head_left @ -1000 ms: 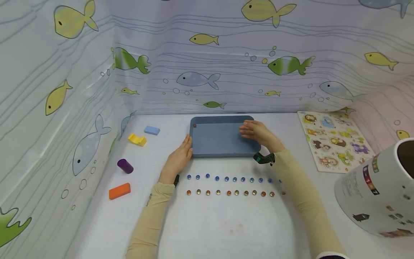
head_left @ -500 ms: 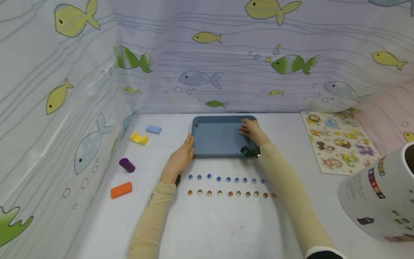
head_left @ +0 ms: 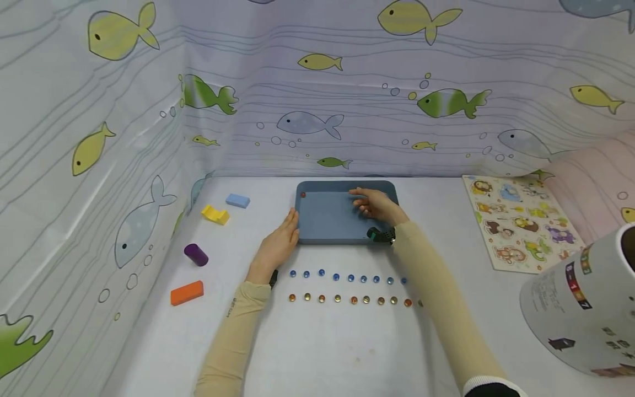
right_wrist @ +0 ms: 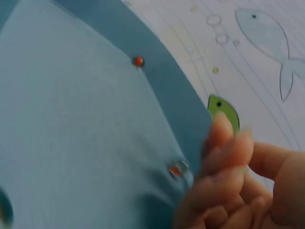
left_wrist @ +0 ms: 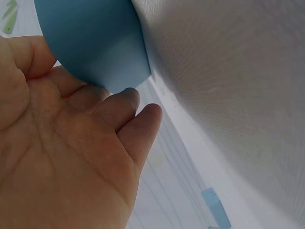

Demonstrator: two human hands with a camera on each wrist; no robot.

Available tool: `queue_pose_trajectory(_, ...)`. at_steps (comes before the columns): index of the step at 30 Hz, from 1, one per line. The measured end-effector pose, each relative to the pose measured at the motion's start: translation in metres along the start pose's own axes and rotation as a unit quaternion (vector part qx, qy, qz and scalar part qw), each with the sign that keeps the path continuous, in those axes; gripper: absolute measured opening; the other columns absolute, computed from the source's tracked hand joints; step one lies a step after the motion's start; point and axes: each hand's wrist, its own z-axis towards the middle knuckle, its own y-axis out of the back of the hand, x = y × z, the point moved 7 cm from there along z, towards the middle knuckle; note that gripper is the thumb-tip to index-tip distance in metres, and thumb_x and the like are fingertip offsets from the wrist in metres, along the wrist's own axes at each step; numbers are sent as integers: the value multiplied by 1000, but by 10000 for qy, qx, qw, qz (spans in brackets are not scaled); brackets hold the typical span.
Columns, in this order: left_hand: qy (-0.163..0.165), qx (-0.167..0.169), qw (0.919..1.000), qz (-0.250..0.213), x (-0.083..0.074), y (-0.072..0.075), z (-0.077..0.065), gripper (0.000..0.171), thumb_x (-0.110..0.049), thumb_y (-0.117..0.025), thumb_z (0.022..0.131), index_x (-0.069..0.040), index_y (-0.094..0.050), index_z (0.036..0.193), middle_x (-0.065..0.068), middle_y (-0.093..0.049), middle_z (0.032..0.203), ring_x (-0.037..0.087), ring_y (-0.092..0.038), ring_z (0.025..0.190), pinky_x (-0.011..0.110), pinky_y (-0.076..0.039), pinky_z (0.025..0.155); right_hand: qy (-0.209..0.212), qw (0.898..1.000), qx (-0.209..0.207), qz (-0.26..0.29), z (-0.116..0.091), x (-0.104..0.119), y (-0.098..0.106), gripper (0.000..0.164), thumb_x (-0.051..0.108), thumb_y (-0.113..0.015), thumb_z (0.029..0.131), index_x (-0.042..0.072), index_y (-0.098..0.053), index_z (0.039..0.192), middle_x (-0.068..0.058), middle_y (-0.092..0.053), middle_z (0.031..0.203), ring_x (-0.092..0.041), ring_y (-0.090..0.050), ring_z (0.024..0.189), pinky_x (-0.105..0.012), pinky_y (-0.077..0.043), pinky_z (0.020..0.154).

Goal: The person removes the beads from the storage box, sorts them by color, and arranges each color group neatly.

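Note:
A shallow blue-grey tray (head_left: 322, 241) lies on the white table. My left hand (head_left: 276, 245) rests against its left side, fingers fairly straight. In the left wrist view those fingers (left_wrist: 145, 129) touch the tray's outer wall (left_wrist: 95, 47). Over the tray's right half is my right hand (head_left: 378, 206), index finger extended and the others loosely bent. In the right wrist view an orange-and-clear marble (right_wrist: 177, 169) lies on the tray floor near the fingertips, apparently not gripped. Another orange marble (right_wrist: 138, 61) sits in the tray's corner. I see nothing held in the right hand.
In front of the tray run a row of blue marbles (head_left: 336, 277) and a row of orange and yellowish marbles (head_left: 354, 300). To the left lie blue (head_left: 237, 200), yellow (head_left: 215, 214), purple (head_left: 195, 255) and orange blocks (head_left: 187, 293). An animal board (head_left: 523, 223) and white bucket (head_left: 570, 314) stand right.
My right hand has moved left, from the tray's right end further over its floor, and its fingers have bent more. The left hand stays at the tray's side. The head view has shifted slightly.

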Motion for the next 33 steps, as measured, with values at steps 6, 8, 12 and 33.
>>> queue_pose_trajectory(6, 18, -32, 10000, 26, -1, 2, 0, 54, -24, -37, 105, -4, -22, 153, 9, -14, 163, 30, -30, 145, 48, -34, 115, 302, 9980, -350, -440, 4, 10, -8, 44, 30, -42, 104, 10, -48, 143, -1, -64, 91, -5, -54, 65, -17, -45, 60)
queue_pose_trajectory(8, 38, -32, 10000, 54, 0, 3, 0, 54, -24, -37, 105, -4, -22, 153, 9, -14, 163, 29, -29, 145, 47, -33, 116, 278, 9973, -394, -551, 7, 13, -12, 44, 30, -43, 104, 10, -49, 142, -3, -64, 97, -5, -56, 67, -17, -47, 63)
queue_pose_trajectory(12, 62, -19, 10000, 72, 0, 4, 1, 54, -24, -37, 105, -5, -22, 153, 8, -14, 163, 29, -28, 146, 47, -32, 117, 174, 9967, -366, -709, 18, 15, -26, 44, 28, -44, 104, 7, -49, 142, -4, -65, 95, -6, -62, 70, -17, -52, 65)
queue_pose_trajectory(33, 97, 87, 9999, 101, -2, 6, 4, 54, -24, -37, 105, -6, -22, 154, 6, -15, 163, 25, -27, 147, 45, -32, 118, 148, 9932, 22, -1152, 52, 17, -123, 31, 11, -55, 99, -9, -59, 122, -5, -62, 72, -8, -64, 54, -20, -57, 54)
